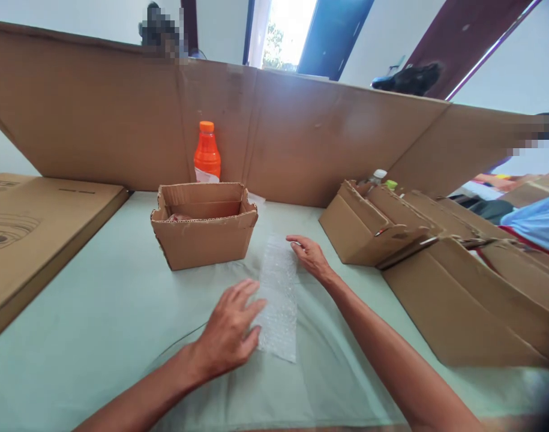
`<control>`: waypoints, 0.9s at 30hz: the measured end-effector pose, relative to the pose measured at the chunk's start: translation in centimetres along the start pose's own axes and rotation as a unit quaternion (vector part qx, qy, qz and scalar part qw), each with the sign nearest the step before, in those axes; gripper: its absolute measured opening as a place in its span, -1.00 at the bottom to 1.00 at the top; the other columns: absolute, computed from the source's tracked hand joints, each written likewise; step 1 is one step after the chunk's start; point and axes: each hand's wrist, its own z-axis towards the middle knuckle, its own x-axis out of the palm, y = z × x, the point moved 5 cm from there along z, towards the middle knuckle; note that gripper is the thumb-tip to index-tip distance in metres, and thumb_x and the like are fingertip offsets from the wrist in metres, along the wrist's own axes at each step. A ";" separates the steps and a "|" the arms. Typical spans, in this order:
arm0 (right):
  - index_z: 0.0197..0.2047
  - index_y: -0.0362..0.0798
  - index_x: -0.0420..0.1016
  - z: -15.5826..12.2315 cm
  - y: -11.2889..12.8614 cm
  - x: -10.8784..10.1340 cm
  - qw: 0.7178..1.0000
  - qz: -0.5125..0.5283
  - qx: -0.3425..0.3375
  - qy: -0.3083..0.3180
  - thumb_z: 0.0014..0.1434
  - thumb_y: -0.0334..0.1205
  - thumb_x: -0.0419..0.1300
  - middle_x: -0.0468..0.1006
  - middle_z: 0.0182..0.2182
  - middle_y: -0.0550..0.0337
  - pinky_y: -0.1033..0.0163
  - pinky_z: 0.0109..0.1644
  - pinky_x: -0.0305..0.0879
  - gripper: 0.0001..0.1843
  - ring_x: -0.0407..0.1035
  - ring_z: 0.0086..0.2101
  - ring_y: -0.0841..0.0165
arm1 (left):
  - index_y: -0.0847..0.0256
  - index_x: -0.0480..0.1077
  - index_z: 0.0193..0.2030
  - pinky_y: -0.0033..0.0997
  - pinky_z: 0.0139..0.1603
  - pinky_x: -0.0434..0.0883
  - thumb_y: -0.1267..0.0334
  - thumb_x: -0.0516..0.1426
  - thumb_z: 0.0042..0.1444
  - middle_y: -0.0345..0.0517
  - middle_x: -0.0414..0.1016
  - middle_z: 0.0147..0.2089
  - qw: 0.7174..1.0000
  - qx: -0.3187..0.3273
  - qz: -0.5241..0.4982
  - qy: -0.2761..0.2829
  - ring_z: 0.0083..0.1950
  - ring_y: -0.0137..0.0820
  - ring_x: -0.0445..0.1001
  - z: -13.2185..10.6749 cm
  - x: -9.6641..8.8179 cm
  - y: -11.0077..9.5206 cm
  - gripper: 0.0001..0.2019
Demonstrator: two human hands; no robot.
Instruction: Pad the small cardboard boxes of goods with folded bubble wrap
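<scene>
A strip of clear bubble wrap (278,300) lies lengthwise on the pale green cloth in front of me. My left hand (233,324) is over its left edge, fingers spread, slightly blurred. Close to the far right corner of the strip is my right hand (310,255), its index finger and thumb stretched out with a small gap between them; its other fingers are partly hidden. An open cardboard box (206,240) stands beyond my left hand, with something brownish inside that I cannot make out.
Behind the box, an orange bottle (207,153) stands against a tall cardboard wall (301,132). Several cardboard boxes (458,300) line the right side, some holding bottles. At left lies a large flat carton (53,228). People are partly visible beyond the wall.
</scene>
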 end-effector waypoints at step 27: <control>0.38 0.00 0.27 -20.2 2.1 -0.7 0.981 -0.164 0.008 0.100 0.38 0.00 -0.02 0.22 0.39 -0.06 -0.18 0.35 0.10 -0.42 0.07 0.36 -0.01 | 0.12 0.11 0.45 0.13 0.50 -0.06 0.09 0.14 0.26 0.08 0.13 0.50 0.984 -0.065 0.113 0.123 0.52 -0.03 0.05 -8.8 2.1 1.6 -0.35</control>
